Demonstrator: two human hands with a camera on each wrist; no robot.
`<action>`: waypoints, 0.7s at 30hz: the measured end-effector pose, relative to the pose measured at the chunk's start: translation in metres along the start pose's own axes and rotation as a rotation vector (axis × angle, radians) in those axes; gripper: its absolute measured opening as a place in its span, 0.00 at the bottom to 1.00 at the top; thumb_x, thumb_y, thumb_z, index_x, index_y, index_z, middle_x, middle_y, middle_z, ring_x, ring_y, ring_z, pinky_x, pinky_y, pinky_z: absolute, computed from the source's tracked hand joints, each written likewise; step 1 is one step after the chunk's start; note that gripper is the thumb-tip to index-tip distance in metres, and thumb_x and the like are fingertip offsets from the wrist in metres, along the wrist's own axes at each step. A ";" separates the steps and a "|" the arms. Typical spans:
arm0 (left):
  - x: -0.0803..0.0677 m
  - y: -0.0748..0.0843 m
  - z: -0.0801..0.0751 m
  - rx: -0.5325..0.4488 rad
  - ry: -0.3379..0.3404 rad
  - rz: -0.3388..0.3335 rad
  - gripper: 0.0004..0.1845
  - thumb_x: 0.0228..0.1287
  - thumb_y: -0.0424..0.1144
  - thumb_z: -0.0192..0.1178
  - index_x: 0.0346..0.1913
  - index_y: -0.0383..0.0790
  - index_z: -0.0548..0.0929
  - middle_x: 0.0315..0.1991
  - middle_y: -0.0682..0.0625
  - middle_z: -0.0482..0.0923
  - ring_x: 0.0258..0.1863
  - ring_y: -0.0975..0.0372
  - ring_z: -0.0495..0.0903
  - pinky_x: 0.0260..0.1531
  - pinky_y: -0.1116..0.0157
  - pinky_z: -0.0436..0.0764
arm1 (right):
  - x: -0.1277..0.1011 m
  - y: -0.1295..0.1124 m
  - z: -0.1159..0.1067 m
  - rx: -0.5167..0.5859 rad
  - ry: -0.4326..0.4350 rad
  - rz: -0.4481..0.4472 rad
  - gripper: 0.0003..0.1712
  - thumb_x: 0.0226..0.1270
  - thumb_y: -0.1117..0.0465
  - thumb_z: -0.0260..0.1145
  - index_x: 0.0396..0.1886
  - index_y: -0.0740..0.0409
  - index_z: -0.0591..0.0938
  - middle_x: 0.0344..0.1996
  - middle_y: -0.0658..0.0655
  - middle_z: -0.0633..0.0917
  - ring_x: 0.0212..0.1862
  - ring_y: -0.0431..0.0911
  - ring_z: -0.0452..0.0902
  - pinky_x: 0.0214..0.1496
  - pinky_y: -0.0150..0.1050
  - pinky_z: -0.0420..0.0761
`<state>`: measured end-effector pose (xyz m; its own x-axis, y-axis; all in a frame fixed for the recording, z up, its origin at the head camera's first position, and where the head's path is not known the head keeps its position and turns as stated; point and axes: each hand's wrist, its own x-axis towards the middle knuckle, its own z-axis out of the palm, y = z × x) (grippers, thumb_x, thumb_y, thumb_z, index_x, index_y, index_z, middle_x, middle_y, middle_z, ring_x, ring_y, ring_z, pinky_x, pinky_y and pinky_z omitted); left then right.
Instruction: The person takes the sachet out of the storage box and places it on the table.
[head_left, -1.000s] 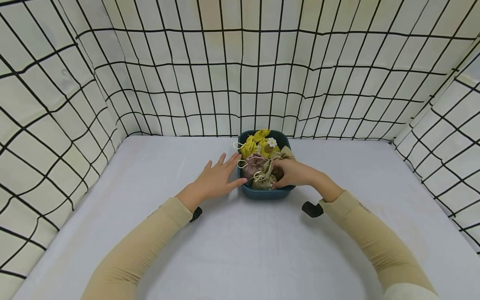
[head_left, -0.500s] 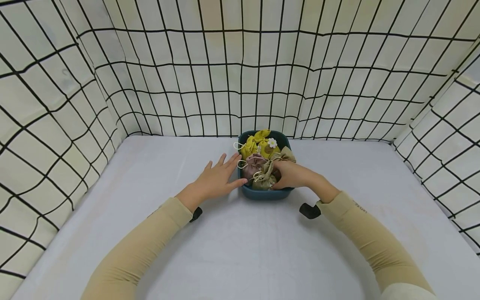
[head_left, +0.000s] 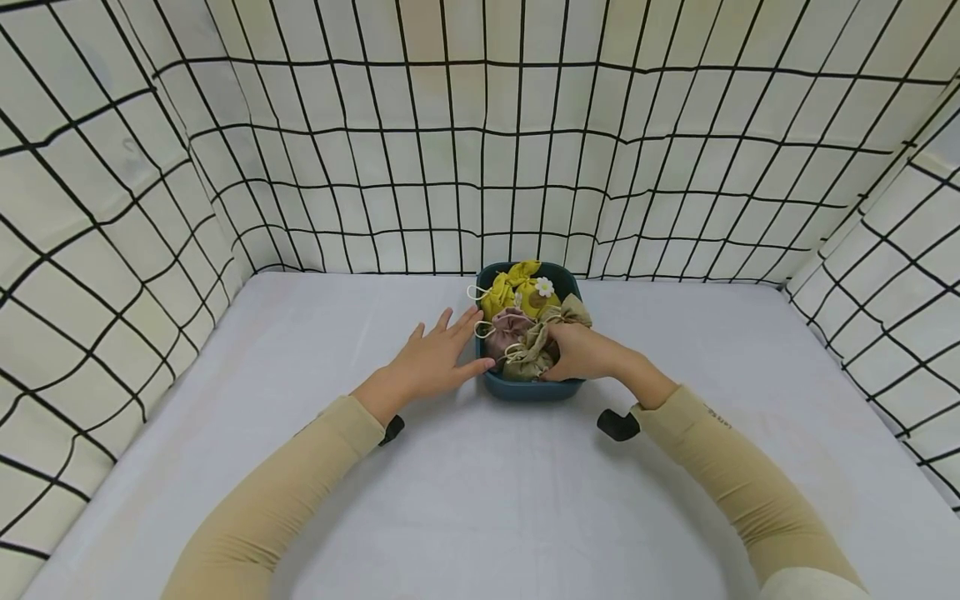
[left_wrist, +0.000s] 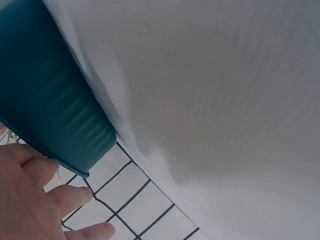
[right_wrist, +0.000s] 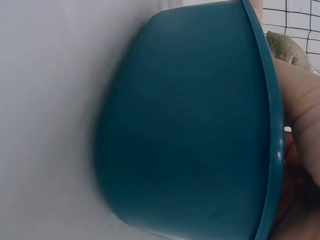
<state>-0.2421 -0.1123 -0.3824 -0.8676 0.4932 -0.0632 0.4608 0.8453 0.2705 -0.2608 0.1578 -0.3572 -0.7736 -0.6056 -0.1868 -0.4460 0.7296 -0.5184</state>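
A teal plastic basin full of small cloth drawstring pouches stands near the back of the table. Inside its near right part, my right hand grips a khaki drawstring pouch, thumb on the near side. My left hand is spread flat at the basin's left rim, fingertips right at the edge. The left wrist view shows these fingers extended by the rim. In the right wrist view the basin wall hides most of what the right hand holds.
Beside the khaki pouch lie a mauve pouch, yellow cloth pouches with a white flower, and another khaki bundle. Black wrist-mounted pieces hang under the forearms. Grid-patterned white walls enclose the white table.
My right hand and forearm have shifted slightly left, and the khaki pouch in its grip has moved a little left and toward me. My left hand stays still.
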 end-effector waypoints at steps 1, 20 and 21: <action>0.000 0.000 0.000 -0.001 -0.001 -0.001 0.46 0.76 0.69 0.43 0.84 0.46 0.45 0.84 0.51 0.39 0.81 0.44 0.40 0.71 0.32 0.46 | 0.000 0.000 0.000 -0.002 0.001 0.003 0.18 0.62 0.63 0.76 0.43 0.62 0.76 0.33 0.54 0.77 0.35 0.46 0.71 0.36 0.40 0.71; -0.001 0.000 0.001 0.006 0.008 0.000 0.46 0.76 0.69 0.44 0.84 0.46 0.45 0.84 0.51 0.39 0.81 0.44 0.40 0.71 0.32 0.47 | 0.000 0.001 0.003 0.032 0.072 -0.031 0.29 0.59 0.63 0.77 0.58 0.67 0.77 0.42 0.56 0.82 0.38 0.46 0.73 0.39 0.41 0.74; -0.002 0.000 0.001 0.006 0.007 -0.002 0.46 0.76 0.69 0.44 0.84 0.46 0.45 0.84 0.51 0.39 0.81 0.44 0.41 0.71 0.33 0.47 | 0.000 0.002 0.002 0.033 0.077 -0.036 0.30 0.58 0.63 0.77 0.59 0.68 0.77 0.43 0.57 0.82 0.39 0.46 0.74 0.40 0.41 0.74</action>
<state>-0.2407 -0.1131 -0.3832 -0.8697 0.4903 -0.0567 0.4605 0.8474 0.2642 -0.2601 0.1584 -0.3600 -0.7900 -0.6043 -0.1032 -0.4606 0.6961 -0.5508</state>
